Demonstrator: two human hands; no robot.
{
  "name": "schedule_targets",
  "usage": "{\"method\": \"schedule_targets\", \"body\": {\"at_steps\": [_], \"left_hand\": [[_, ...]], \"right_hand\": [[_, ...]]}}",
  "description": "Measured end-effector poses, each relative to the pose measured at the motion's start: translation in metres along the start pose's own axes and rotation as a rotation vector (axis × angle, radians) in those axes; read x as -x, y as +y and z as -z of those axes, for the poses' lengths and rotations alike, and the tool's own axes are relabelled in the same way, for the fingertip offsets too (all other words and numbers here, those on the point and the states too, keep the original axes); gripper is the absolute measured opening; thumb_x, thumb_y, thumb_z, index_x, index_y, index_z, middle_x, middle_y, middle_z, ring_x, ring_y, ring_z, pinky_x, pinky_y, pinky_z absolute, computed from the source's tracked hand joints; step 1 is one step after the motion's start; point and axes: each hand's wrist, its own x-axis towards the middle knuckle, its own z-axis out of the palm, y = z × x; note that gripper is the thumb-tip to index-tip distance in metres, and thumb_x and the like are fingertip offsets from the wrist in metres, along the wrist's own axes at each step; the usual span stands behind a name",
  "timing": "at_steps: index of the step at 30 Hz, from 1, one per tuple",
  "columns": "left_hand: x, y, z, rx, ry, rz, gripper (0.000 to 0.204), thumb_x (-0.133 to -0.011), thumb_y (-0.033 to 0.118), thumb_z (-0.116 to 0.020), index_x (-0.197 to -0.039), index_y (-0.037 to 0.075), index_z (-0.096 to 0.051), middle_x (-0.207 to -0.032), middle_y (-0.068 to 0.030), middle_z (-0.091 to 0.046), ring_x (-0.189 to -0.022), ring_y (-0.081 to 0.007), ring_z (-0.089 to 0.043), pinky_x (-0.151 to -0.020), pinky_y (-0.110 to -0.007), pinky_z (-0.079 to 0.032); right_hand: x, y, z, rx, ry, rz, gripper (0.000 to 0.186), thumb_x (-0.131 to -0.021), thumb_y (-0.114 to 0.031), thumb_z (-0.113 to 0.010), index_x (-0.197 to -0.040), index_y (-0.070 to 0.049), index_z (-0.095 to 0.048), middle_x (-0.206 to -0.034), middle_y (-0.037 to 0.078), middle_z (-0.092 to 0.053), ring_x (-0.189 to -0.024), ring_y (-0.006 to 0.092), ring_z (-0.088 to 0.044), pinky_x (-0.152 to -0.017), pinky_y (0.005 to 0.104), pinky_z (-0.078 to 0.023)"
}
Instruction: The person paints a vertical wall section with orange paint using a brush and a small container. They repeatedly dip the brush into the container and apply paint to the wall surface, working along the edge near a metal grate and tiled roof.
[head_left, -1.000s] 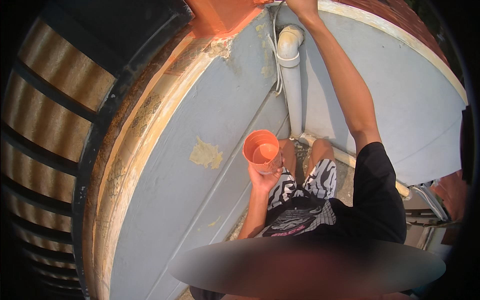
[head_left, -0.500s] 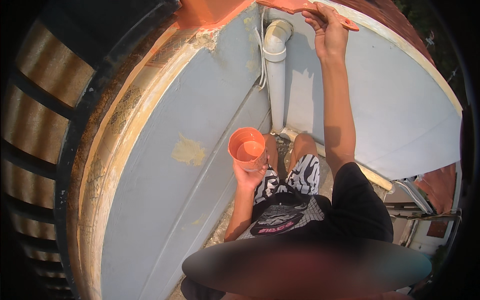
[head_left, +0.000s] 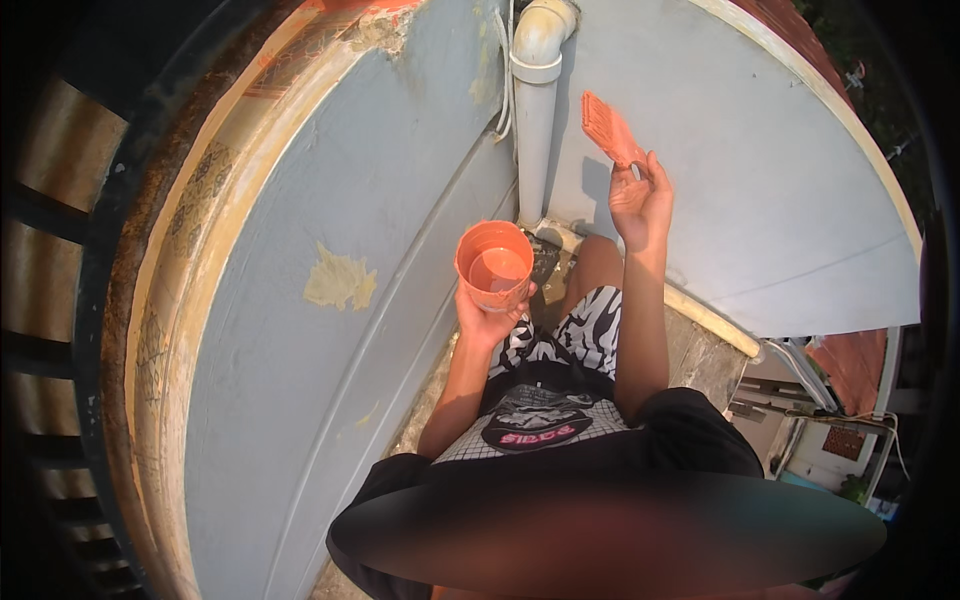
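Note:
My left hand (head_left: 488,318) is wrapped round the underside of a paint cup (head_left: 463,262), orange inside, with orange paint (head_left: 500,268) in it. The cup is held upright in front of my lap. Up and to the right, my right hand (head_left: 643,205) pinches a paintbrush (head_left: 610,130) by its handle end, between thumb and fingers. Orange paint covers the brush, and its bristles point up and to the left, away from my palm. Brush and cup are apart. The handle is mostly hidden by my fingers.
A grey wall (head_left: 290,380) with a bare patch (head_left: 341,278) runs along my left. A white drainpipe (head_left: 537,120) stands in the corner, beside a second pale wall (head_left: 780,190). Dark metal bars (head_left: 40,352) lie at the far left. A yellowish pipe (head_left: 710,320) runs along the floor.
My right hand has come down from the orange-painted top edge, bringing the brush lower and closer to the cup. My left hand still holds the cup. The view has shifted slightly.

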Motion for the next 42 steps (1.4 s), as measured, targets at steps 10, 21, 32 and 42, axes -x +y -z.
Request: {"method": "schedule_targets", "body": {"at_steps": [10,21,32,42], "left_hand": [[0.034,-0.028,-0.022,0.125,-0.047,0.054,0.068,-0.096,0.064,-0.047,-0.136,0.01,-0.058,-0.122,-0.0232,-0.063,-0.099,-0.0414,-0.066,-0.065,-0.038,-0.059],[0.025,-0.043,-0.036,0.063,-0.048,0.092,0.067,-0.096,0.061,-0.048,-0.136,0.008,-0.057,-0.125,-0.0231,-0.062,-0.101,-0.041,-0.066,-0.065,-0.037,-0.059],[0.009,-0.044,-0.038,-0.064,0.007,0.085,0.069,-0.097,0.064,-0.044,-0.139,0.01,-0.055,-0.124,-0.0206,-0.064,-0.101,-0.0395,-0.066,-0.064,-0.036,-0.06],[-0.001,-0.047,-0.054,-0.113,-0.06,0.031,0.078,-0.097,0.076,-0.037,-0.143,0.015,-0.052,-0.123,-0.0133,-0.067,-0.095,-0.0363,-0.069,-0.059,-0.037,-0.055]], "right_hand": [[0.036,-0.007,0.054,0.018,0.072,-0.075,0.015,-0.099,-0.019,-0.071,-0.09,-0.02,-0.059,-0.094,0.0,-0.063,-0.089,0.0172,-0.061,-0.075,0.0295,-0.056],[0.054,-0.015,0.05,0.054,-0.144,-0.34,0.033,-0.1,-0.019,-0.068,-0.129,-0.007,-0.059,-0.124,0.004,-0.065,-0.113,0.0172,-0.064,-0.088,0.0306,-0.055],[0.061,-0.016,0.048,0.021,-0.257,-0.379,0.033,-0.099,-0.019,-0.068,-0.128,-0.005,-0.06,-0.121,0.004,-0.064,-0.108,0.0179,-0.063,-0.094,0.0341,-0.054],[0.088,-0.012,0.044,0.025,-0.219,-0.404,0.027,-0.099,-0.019,-0.069,-0.121,-0.007,-0.062,-0.11,0.004,-0.067,-0.101,0.0175,-0.065,-0.088,0.0326,-0.055]]}}
